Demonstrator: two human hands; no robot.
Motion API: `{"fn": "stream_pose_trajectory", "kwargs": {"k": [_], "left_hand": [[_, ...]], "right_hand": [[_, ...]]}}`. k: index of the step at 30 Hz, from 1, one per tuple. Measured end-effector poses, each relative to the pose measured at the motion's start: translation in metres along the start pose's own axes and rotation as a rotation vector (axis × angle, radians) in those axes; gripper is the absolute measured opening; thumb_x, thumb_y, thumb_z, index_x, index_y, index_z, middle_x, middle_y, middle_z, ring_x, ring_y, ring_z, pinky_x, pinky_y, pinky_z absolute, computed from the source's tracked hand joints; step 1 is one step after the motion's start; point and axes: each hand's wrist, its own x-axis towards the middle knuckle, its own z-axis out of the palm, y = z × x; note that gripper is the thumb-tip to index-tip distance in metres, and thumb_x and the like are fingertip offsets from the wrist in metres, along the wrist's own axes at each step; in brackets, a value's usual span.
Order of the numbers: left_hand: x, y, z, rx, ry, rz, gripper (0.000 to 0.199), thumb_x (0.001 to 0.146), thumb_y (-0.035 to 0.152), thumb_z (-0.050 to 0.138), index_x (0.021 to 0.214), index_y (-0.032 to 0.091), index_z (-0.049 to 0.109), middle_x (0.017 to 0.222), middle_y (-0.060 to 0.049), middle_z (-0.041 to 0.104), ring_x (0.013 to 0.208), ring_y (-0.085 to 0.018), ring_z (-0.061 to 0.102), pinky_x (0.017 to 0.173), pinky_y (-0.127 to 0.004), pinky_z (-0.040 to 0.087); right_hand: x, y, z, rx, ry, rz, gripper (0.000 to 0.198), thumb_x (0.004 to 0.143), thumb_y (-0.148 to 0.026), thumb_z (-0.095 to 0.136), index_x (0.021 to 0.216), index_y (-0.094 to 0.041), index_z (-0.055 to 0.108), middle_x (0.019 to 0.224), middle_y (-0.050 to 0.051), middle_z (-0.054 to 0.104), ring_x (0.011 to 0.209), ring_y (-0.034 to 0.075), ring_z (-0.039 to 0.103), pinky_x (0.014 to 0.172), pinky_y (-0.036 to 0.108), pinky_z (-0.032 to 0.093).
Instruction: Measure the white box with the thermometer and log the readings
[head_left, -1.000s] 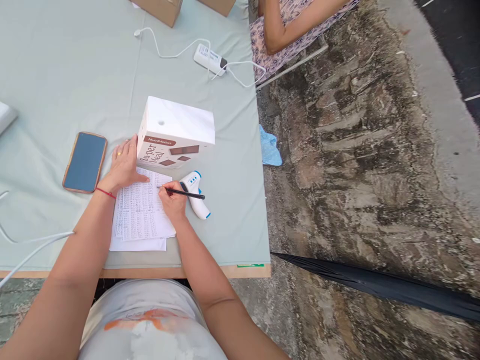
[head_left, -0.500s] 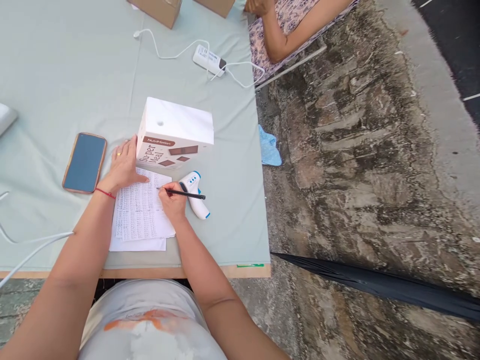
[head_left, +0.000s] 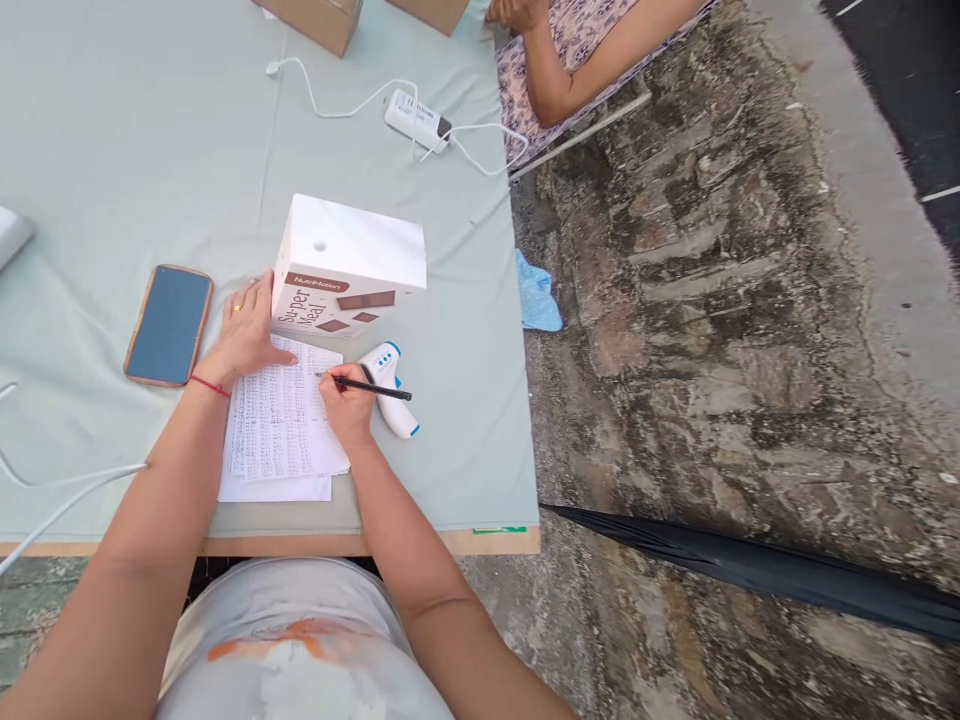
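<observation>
My right hand (head_left: 348, 402) is closed around a black pen (head_left: 386, 390), its tip at the right part of a sheet of paper (head_left: 281, 430) filled with rows of small writing. Another white sheet (head_left: 274, 490) shows beneath it. My left hand (head_left: 251, 325) lies flat with fingers stretched, its thumb on the sheet's top edge and its fingers beside a white and brown "Super Meal" box (head_left: 356, 245). Just right of the pen hand is a white and blue infrared thermometer (head_left: 388, 390), partly covered by the pen.
A phone (head_left: 169, 325) lies left of my left hand. Farther back are a white device (head_left: 417, 120) with a white cable (head_left: 330, 112) and cardboard boxes (head_left: 319, 18). Another person's arm (head_left: 555, 85) rests at the far right corner. White cables (head_left: 67, 482) cross near my left forearm.
My right hand and the pen have shifted very slightly to the right along the paper. My left hand stays in place, as do the things on the table.
</observation>
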Motion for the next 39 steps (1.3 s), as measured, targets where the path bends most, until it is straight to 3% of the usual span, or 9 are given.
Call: {"fn": "stream_pose_trajectory", "kwargs": {"k": [17,24,32,35,39], "left_hand": [[0.0,0.005,-0.003,0.007,-0.029,-0.03,0.151,0.065,0.038,0.104,0.18,0.014,0.008,0.183,-0.031,0.025,0.174,-0.052,0.015,0.141,-0.072,0.007],[0.001,-0.002,0.002,-0.016,0.012,-0.011,0.153,0.063,0.037,0.105,0.18,0.019,0.009,0.183,-0.029,0.027,0.173,-0.053,0.016,0.14,-0.074,0.006],[-0.001,0.005,-0.002,-0.012,-0.011,-0.024,0.15,0.064,0.037,0.103,0.179,0.014,0.009,0.182,-0.031,0.026,0.174,-0.052,0.016,0.141,-0.073,0.007],[-0.003,0.011,-0.006,-0.012,-0.009,-0.047,0.142,0.067,0.036,0.1,0.178,0.015,0.014,0.182,-0.029,0.029,0.173,-0.052,0.017,0.141,-0.072,0.01],[-0.005,0.013,-0.01,-0.046,0.035,-0.036,0.117,0.079,0.037,0.086,0.175,0.018,0.022,0.18,-0.023,0.036,0.171,-0.049,0.027,0.139,-0.07,0.019]], "right_hand": [[0.001,-0.003,0.0,-0.011,-0.003,-0.005,0.013,0.078,-0.032,0.064,0.075,-0.027,0.053,0.069,-0.004,0.058,0.067,0.016,0.053,0.065,0.03,0.05],[-0.001,-0.002,0.001,0.005,0.023,-0.009,0.014,0.08,-0.035,0.063,0.076,-0.027,0.053,0.07,-0.003,0.059,0.067,0.017,0.053,0.065,0.031,0.051],[0.0,-0.002,0.0,-0.008,0.039,-0.009,0.012,0.079,-0.035,0.063,0.075,-0.027,0.054,0.069,-0.003,0.058,0.067,0.017,0.053,0.065,0.031,0.052],[0.0,-0.002,0.001,-0.008,0.029,0.002,0.013,0.079,-0.034,0.063,0.075,-0.027,0.053,0.069,-0.003,0.057,0.067,0.017,0.052,0.065,0.031,0.051],[-0.001,0.001,0.002,-0.006,0.034,0.001,0.015,0.081,-0.033,0.063,0.076,-0.027,0.051,0.07,-0.004,0.056,0.067,0.016,0.052,0.066,0.03,0.051]]}}
